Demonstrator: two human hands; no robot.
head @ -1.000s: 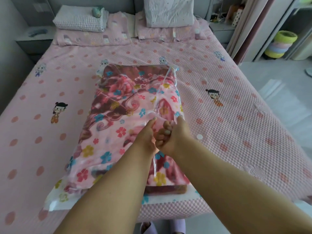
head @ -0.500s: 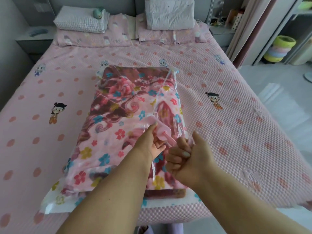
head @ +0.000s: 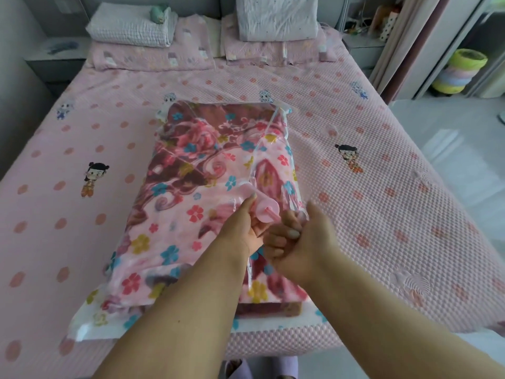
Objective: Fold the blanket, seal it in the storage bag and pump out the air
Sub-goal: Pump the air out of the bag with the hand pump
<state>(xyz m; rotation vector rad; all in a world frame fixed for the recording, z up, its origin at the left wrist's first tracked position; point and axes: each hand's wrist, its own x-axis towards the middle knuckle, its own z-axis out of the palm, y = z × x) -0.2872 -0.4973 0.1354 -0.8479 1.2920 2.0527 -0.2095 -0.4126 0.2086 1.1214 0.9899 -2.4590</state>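
At the near edge of the bed, the storage bag lies flat with its sealed white end toward the person, the folded floral blanket inside it. Over its middle, the left hand grips the barrel of a pink hand pump standing on the bag, and the right hand is curled around the pump's handle rod. Bare pink bedspread spreads wide on both sides. Farther off lie two pillows, a folded white quilt, a grey nightstand left, and pale floor right.
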